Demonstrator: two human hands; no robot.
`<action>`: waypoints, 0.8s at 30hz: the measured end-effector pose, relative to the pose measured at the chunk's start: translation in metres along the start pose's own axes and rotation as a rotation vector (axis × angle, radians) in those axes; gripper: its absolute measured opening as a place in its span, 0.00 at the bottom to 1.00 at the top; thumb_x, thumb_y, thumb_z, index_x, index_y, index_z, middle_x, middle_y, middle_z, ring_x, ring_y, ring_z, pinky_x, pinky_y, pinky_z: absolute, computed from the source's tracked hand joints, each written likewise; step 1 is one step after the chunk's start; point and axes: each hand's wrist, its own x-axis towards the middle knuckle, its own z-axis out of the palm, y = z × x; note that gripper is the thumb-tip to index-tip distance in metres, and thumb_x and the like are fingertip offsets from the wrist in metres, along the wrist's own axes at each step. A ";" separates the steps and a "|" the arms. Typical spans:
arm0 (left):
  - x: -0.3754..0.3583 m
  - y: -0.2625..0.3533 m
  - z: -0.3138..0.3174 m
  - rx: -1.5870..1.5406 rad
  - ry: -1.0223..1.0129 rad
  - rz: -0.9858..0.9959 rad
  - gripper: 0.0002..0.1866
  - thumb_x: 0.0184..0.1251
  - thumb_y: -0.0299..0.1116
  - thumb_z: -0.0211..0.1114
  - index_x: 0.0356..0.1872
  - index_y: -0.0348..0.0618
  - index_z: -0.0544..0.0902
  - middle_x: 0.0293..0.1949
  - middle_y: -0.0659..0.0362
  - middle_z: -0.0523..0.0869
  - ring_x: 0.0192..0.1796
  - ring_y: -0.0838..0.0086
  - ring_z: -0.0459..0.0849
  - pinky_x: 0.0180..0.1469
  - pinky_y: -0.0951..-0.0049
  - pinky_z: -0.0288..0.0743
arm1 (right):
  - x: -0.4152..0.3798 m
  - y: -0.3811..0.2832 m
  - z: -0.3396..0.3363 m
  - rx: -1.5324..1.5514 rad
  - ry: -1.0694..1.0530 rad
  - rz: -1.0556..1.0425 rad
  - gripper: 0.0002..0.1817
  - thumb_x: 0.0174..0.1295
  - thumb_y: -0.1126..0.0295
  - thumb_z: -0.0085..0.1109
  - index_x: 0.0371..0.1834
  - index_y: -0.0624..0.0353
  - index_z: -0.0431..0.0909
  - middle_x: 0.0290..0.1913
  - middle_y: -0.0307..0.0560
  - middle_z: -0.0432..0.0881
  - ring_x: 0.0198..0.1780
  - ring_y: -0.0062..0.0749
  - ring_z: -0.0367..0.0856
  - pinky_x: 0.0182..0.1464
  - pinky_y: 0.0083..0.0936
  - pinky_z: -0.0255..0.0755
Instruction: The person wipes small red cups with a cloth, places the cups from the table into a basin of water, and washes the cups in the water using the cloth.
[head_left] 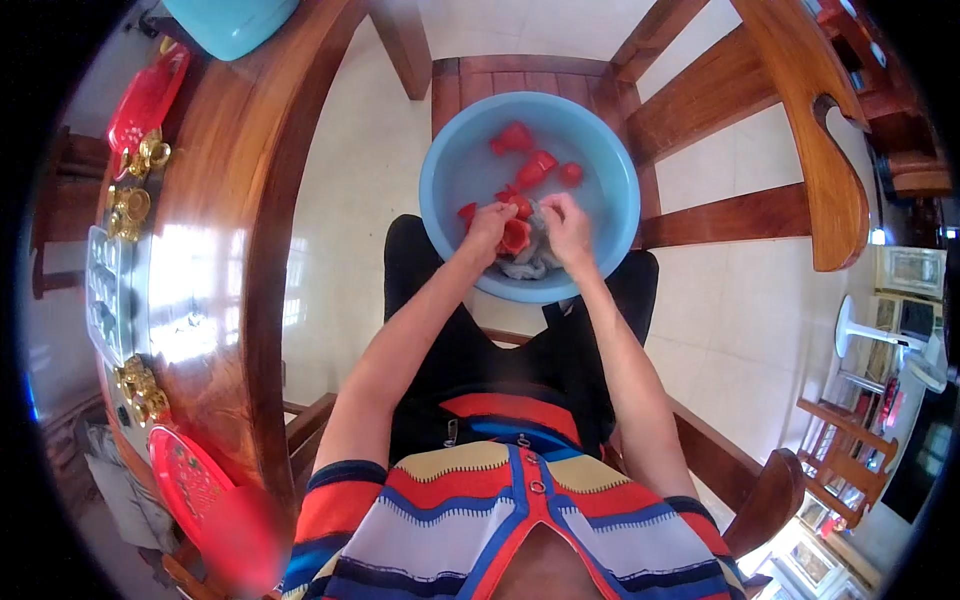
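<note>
A light blue plastic basin point(428, 200) with cloudy water stands in front of my knees. Over its near half, my left hand point(487, 228) is closed on a small red vase point(515, 237), its flared mouth turned toward me. My right hand point(567, 232) is closed in a pinch on a wet grey cloth point(530, 262), which hangs down beside the vase into the basin. Farther back in the water lie a red vase point(512, 138), another red piece point(537, 168) and a small round red piece point(570, 174). More red shows beside my left fingers, partly hidden.
The basin rests on a wooden chair seat point(475, 75). A wooden table point(215, 180) on the left bears gold-coloured cups point(130, 210), a clear tray point(104, 290), a red plate point(185, 470) and a turquoise container point(232, 22). Wooden chair rails point(730, 218) border the right side.
</note>
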 end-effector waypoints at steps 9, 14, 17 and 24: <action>-0.007 0.003 0.011 0.192 0.029 0.060 0.09 0.67 0.33 0.53 0.37 0.38 0.77 0.26 0.54 0.82 0.22 0.70 0.80 0.26 0.71 0.75 | 0.004 0.012 -0.005 -0.044 -0.002 0.053 0.07 0.60 0.70 0.51 0.36 0.63 0.73 0.33 0.54 0.79 0.38 0.45 0.79 0.42 0.33 0.70; -0.007 -0.003 0.011 0.554 0.029 0.340 0.12 0.68 0.36 0.52 0.42 0.39 0.77 0.37 0.57 0.82 0.37 0.71 0.81 0.34 0.68 0.77 | 0.007 0.010 -0.010 -0.167 0.214 0.271 0.06 0.61 0.71 0.49 0.38 0.61 0.71 0.34 0.56 0.78 0.39 0.49 0.78 0.43 0.38 0.69; 0.008 -0.008 -0.005 0.006 0.088 0.163 0.13 0.69 0.37 0.51 0.46 0.38 0.75 0.38 0.56 0.81 0.39 0.69 0.81 0.34 0.67 0.77 | 0.007 0.014 -0.009 -0.264 0.139 0.290 0.06 0.61 0.71 0.49 0.37 0.61 0.70 0.35 0.57 0.78 0.40 0.51 0.77 0.42 0.40 0.69; -0.009 0.007 0.005 -0.076 0.073 0.014 0.14 0.70 0.38 0.50 0.47 0.39 0.73 0.37 0.55 0.80 0.35 0.67 0.81 0.32 0.64 0.78 | 0.007 0.005 0.000 -0.133 0.040 0.185 0.09 0.58 0.70 0.53 0.40 0.61 0.72 0.33 0.53 0.80 0.38 0.47 0.80 0.43 0.36 0.71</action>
